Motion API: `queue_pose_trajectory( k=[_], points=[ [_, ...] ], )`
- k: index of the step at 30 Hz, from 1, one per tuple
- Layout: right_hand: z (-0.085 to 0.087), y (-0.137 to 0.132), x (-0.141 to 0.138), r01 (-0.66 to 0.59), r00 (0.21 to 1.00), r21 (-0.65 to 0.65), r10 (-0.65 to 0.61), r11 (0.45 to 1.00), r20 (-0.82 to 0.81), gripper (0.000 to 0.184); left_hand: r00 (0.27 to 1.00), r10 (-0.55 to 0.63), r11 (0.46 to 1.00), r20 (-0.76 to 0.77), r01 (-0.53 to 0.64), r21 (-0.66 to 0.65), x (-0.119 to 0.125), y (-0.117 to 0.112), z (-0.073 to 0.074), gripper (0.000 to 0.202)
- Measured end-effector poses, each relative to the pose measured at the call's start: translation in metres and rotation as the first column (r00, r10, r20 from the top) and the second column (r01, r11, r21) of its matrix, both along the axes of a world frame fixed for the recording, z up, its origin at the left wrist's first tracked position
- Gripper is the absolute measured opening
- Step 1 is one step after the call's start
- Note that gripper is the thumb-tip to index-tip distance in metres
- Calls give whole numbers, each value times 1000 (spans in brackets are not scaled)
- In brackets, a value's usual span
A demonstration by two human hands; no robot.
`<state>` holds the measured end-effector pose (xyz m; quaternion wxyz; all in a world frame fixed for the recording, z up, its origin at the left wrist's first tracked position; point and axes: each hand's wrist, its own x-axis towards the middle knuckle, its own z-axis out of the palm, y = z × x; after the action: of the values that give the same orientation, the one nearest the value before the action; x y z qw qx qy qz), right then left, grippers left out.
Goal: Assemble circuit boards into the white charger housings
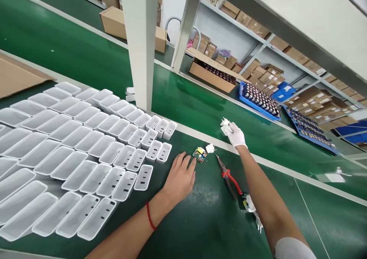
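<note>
My left hand, bare with a red string at the wrist, lies on the green tabletop with its fingers spread. Its fingertips are close to a small circuit board with yellow parts; whether they touch it I cannot tell. A small white piece lies against the board's far side. My right hand wears a white glove and is out over the green belt, fingers closed on a white plug piece with prongs. Red-handled long-nose pliers lie between my arms. Beside my right forearm is another board with a white plug.
Rows of white open-topped plastic housings cover the left of the table. A white post rises at the belt's near edge. Past the belt are a carton and blue trays of parts. A white plug assembly sits on the belt at right.
</note>
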<state>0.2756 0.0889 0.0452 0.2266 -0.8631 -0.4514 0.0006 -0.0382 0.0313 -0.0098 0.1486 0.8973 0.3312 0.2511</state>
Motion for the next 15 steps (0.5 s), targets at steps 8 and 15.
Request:
queue_pose_trajectory(
  k=[8,15],
  points=[
    [27,-80,-116,-22,963,-382,122,924,241,79,994,63,998,87,-62,-22,3,-1,6,29],
    [6,-54,-169,-132,982,-469,178,873,56,84,976,217,973,36,-219,71,-11,0,51,21]
  ],
)
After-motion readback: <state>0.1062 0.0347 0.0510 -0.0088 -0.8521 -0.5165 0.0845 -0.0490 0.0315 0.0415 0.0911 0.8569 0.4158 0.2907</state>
